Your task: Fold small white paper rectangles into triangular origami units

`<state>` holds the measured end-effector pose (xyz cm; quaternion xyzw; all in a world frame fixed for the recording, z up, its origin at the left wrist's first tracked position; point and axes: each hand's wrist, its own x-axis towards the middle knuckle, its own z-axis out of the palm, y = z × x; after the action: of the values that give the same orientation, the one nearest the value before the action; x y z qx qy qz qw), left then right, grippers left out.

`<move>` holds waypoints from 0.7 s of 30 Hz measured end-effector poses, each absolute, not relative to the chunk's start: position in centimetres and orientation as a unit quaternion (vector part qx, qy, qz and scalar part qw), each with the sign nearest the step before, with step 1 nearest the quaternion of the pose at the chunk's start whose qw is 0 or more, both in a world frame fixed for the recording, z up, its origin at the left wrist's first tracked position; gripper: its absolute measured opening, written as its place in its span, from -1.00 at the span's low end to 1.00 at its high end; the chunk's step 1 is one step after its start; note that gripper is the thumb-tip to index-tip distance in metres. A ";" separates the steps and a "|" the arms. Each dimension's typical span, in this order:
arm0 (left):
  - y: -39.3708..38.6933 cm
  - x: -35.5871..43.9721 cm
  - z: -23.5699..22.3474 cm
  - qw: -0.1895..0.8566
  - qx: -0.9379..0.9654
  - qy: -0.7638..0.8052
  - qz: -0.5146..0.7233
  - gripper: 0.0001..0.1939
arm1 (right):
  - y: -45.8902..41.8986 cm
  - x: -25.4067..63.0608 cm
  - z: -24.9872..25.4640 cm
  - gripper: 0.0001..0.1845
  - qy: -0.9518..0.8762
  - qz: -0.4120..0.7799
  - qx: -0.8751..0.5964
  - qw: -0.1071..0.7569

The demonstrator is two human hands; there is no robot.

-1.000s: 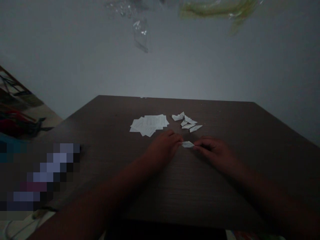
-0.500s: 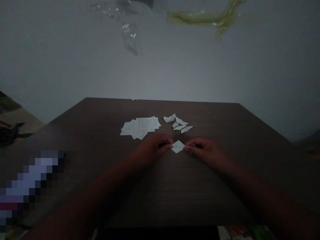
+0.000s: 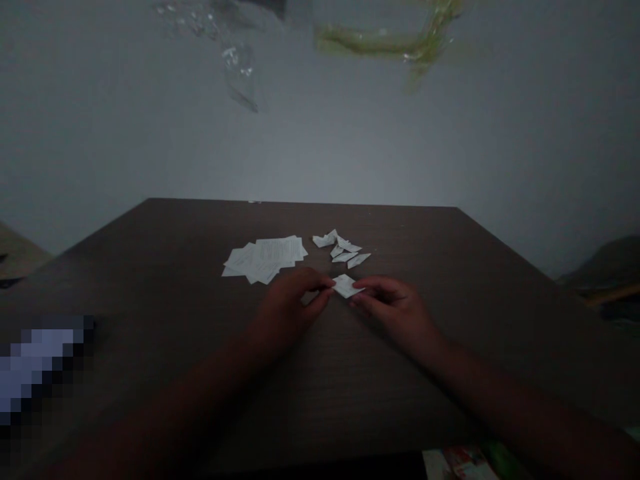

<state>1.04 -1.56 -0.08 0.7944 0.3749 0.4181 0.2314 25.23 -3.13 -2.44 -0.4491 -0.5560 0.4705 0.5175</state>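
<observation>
Between my two hands is a small folded piece of white paper [image 3: 345, 285], roughly diamond-shaped, held just above or on the dark table. My left hand [image 3: 295, 300] pinches its left corner between thumb and fingers. On the other side, my right hand [image 3: 393, 300] grips the right part, its index finger lying over the paper's edge. Just beyond them lie several folded paper pieces [image 3: 345, 257] in a loose cluster. A spread pile of printed paper sheets [image 3: 277, 252] rests beyond my left hand.
The dark wooden table [image 3: 190, 227] meets a pale wall [image 3: 350, 140] at its far edge. Clear tape [image 3: 240, 67] and yellow tape [image 3: 370, 41] stick to the wall. A blurred-out oblong object [image 3: 40, 363] lies at the left. Colourful items [image 3: 465, 463] show below the near edge.
My right hand has shifted its fingers further over the folded paper, which is now tilted. The whole view has swung slightly, so the table's things appear further left.
</observation>
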 end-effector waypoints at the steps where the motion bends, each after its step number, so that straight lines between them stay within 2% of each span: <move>1: -1.7 1.0 0.0 0.228 0.791 0.376 0.427 -0.88 | -3.3 25.2 -2.4 -0.73 -0.560 0.466 -0.444 0.522; 5: -2.4 1.0 1.0 0.231 0.786 0.363 0.445 -0.91 | -3.7 25.4 -1.9 -0.76 -0.592 0.448 -0.419 0.523; 10: -3.2 1.1 1.9 0.304 0.777 0.351 0.425 -0.94 | -4.1 25.7 -1.1 -0.94 -0.638 0.400 -0.382 0.536; 16: -3.2 1.1 2.0 0.328 0.748 0.376 0.438 -0.93 | -4.4 25.6 -0.6 -0.88 -0.640 0.405 -0.375 0.534; 21: -3.2 1.1 2.2 0.330 0.742 0.397 0.428 -0.85 | -4.4 25.4 -0.6 -0.95 -0.619 0.399 -0.389 0.553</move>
<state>1.14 -3.17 2.15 0.7418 0.3970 0.4280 0.3301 25.41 -4.41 -0.62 -0.3894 -0.6189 0.3992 0.5531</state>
